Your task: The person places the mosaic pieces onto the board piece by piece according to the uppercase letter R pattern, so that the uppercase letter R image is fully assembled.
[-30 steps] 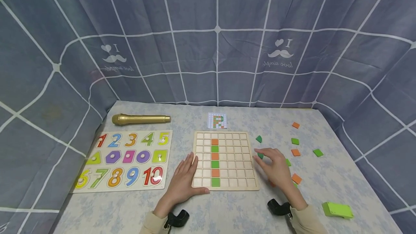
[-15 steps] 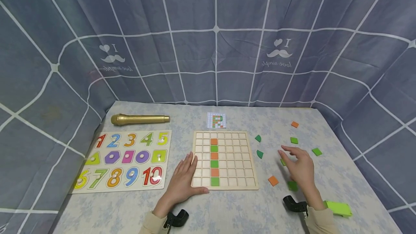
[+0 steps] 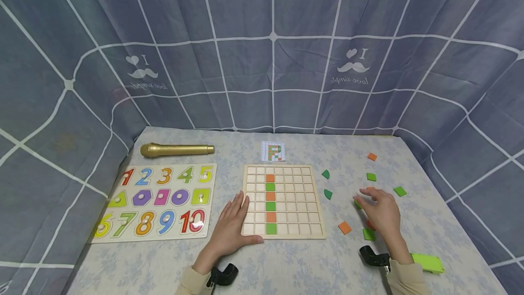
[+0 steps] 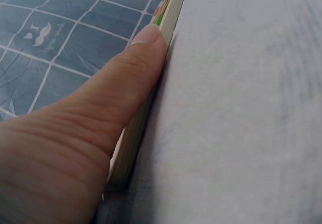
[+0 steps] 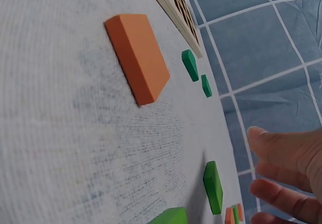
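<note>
A square wooden grid board (image 3: 295, 202) lies in front of me, with one column of alternating orange and green square tiles. My left hand (image 3: 230, 231) rests at its lower left corner, fingers straight along the left side. In the left wrist view the thumb (image 4: 121, 83) presses along the board's front edge. My right hand (image 3: 382, 212) hovers right of the board, thumb and fingers apart and holding nothing. Just by its fingertips is a green square tile (image 3: 357, 204), seen in the right wrist view as a green tile (image 5: 213, 188). An orange tile partly shows beneath the hand.
Two dark green quarter-round pieces (image 3: 325, 174) lie right of the board. An orange tile (image 3: 345, 227), a green tile (image 3: 369, 234) and several others are scattered around. A pattern card (image 3: 273, 151), gold microphone (image 3: 177, 150), number puzzle (image 3: 155, 204) and lime-green block (image 3: 428, 262) also lie here.
My right hand has moved right, away from the dark green quarter-round pieces, to the green and orange square tiles, and dipped slightly lower. The left hand stays put.
</note>
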